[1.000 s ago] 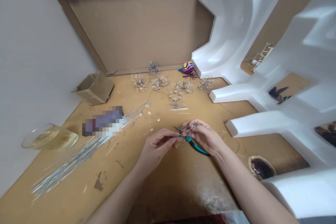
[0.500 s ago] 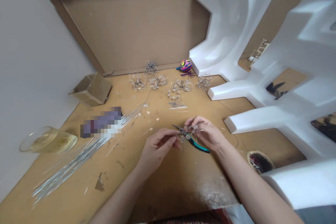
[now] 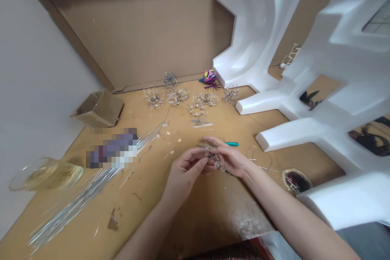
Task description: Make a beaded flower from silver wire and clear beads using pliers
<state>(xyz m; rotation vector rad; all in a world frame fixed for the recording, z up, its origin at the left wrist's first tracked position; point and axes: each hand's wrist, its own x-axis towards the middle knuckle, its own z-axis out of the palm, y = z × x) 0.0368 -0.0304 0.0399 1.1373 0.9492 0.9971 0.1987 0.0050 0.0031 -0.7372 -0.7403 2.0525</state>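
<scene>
My left hand [image 3: 187, 166] pinches a small wire piece with clear beads [image 3: 216, 164] between thumb and fingers. My right hand [image 3: 230, 157] is curled around the same piece from the other side, and the palm hides part of it. Just beyond the right hand shows the teal handle of a pair of pliers [image 3: 232, 144]. A dark tip pokes out near the fingertips; whether the right hand still grips the pliers or they rest on the table is hidden. Finished-looking beaded wire clusters [image 3: 178, 96] sit farther back, with short cut wires [image 3: 202, 123] in front of them.
Long silver wires [image 3: 76, 203] lie at left beside a glass of yellowish liquid [image 3: 51, 173] and a blurred-out packet [image 3: 111, 148]. A cardboard box [image 3: 102, 107] stands behind. On the right are white moulded arms [image 3: 280, 132], a round container [image 3: 295, 180] and a colourful ball-shaped object [image 3: 209, 76].
The pliers have swung: their teal handle pointed toward the lower right below my right hand and now shows beyond it. My right hand has turned and closed in on the beaded wire.
</scene>
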